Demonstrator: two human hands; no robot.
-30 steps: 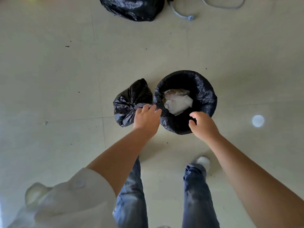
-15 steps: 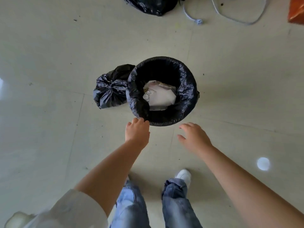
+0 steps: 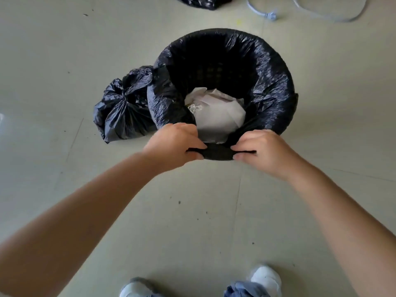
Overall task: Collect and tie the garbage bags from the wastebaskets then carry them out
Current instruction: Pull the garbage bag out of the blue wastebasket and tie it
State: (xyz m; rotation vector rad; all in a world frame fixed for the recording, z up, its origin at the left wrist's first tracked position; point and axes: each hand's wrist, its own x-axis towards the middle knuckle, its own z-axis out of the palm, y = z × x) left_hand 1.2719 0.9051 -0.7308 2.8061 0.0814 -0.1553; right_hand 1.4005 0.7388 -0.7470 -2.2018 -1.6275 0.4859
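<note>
Between the two hands runs the near rim of the wastebasket (image 3: 216,154), where the left hand (image 3: 173,144) and the right hand (image 3: 264,151) each pinch the folded-over edge of the black garbage bag (image 3: 272,82) lining it. Just past the fingers, crumpled white paper (image 3: 216,116) lies inside the liner. Beyond the left hand, touching the basket's side, sits a tied black bag (image 3: 122,112). Judged step: freeing the liner; next, peel its edge off the rim all round, then gather it.
</note>
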